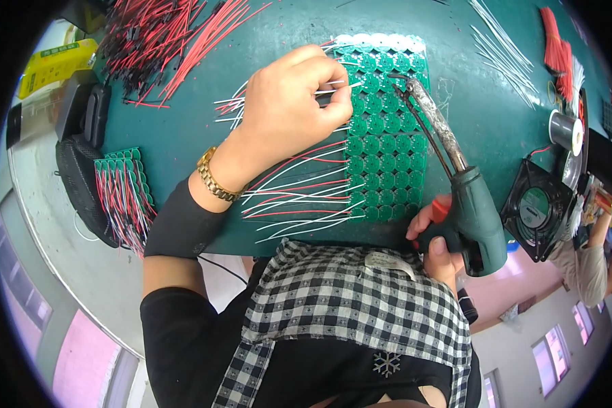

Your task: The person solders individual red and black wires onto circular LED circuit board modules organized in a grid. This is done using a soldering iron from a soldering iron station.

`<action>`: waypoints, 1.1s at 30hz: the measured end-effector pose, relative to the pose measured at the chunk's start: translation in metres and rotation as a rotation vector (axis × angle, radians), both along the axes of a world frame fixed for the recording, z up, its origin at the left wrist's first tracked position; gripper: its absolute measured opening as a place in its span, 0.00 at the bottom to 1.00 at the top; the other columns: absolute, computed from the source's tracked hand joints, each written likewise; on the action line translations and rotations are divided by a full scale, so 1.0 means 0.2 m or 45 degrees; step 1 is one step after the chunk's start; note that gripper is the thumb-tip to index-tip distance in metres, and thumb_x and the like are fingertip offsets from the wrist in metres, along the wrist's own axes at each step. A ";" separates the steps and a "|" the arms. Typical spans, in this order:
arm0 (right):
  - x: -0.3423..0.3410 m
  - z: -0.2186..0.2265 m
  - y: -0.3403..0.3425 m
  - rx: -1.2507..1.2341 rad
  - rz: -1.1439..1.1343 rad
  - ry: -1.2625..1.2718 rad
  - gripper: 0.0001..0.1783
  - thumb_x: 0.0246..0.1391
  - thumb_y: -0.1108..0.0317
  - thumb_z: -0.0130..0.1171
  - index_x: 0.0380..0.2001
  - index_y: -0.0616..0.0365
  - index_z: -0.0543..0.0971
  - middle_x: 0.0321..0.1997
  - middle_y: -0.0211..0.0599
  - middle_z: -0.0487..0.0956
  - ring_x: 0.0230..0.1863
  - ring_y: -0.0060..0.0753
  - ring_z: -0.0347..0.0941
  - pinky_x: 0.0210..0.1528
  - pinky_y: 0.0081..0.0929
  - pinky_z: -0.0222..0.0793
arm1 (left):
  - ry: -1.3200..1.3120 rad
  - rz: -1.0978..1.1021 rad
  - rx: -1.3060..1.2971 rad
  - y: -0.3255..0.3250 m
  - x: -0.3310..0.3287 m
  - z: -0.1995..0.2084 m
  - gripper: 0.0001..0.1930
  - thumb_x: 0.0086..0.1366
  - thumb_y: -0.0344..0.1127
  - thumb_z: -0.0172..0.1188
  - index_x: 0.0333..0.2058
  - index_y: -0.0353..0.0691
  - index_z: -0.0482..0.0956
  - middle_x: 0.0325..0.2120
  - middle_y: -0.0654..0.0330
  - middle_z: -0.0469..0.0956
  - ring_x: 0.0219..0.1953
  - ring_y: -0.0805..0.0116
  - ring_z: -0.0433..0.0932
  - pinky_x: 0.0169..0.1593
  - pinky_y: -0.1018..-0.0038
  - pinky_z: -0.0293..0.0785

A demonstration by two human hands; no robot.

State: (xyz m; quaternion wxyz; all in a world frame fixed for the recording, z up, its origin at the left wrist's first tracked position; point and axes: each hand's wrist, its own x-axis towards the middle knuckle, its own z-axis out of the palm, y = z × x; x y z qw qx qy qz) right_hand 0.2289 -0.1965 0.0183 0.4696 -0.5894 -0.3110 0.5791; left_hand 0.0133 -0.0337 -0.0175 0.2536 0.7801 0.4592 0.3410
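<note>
A panel of small round green circuit boards (387, 163) lies on the green table, with red and white wires (299, 180) running off its left side. My left hand (296, 92) is over the panel's left edge, thumb and forefinger pinched on a white wire (353, 86) whose tip reaches the boards. My right hand (442, 255) grips a dark green soldering gun (479, 221) by its handle, fingers near its red trigger. The gun's metal tube slants up and left, and its tip is above the upper right of the panel. Whether the tip touches a board I cannot tell.
Loose red and black wires (149, 41) lie at the far left, white wires (503, 58) at the far right. A red wire bundle (556, 51), a solder spool (566, 131) and a black fan (538, 209) stand right. A wired board panel (124, 190) hangs left. Another person (588, 265) is at right.
</note>
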 end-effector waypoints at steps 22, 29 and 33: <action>0.05 -0.06 -0.07 -0.090 0.171 0.144 0.35 0.45 0.50 0.64 0.51 0.59 0.65 0.31 0.36 0.70 0.29 0.30 0.69 0.29 0.24 0.63 | -0.002 -0.227 0.043 0.00 -0.04 -0.05 0.05 0.46 0.25 0.62 0.23 0.39 0.75 0.24 0.66 0.72 0.17 0.79 0.65 0.19 0.83 0.62; 0.09 -0.05 -0.07 -0.173 0.277 0.039 0.30 0.45 0.50 0.63 0.44 0.58 0.66 0.31 0.35 0.69 0.30 0.29 0.69 0.30 0.23 0.63 | 0.037 -0.224 0.033 -0.01 -0.03 -0.05 0.05 0.46 0.26 0.62 0.22 0.40 0.75 0.24 0.66 0.71 0.18 0.78 0.66 0.19 0.82 0.63; 0.07 -0.03 -0.05 -0.188 0.238 0.081 0.29 0.45 0.49 0.62 0.40 0.58 0.65 0.31 0.34 0.69 0.30 0.29 0.69 0.30 0.23 0.63 | 0.057 -0.206 0.017 -0.01 -0.02 -0.04 0.05 0.46 0.26 0.62 0.22 0.40 0.75 0.23 0.66 0.71 0.18 0.78 0.66 0.19 0.82 0.63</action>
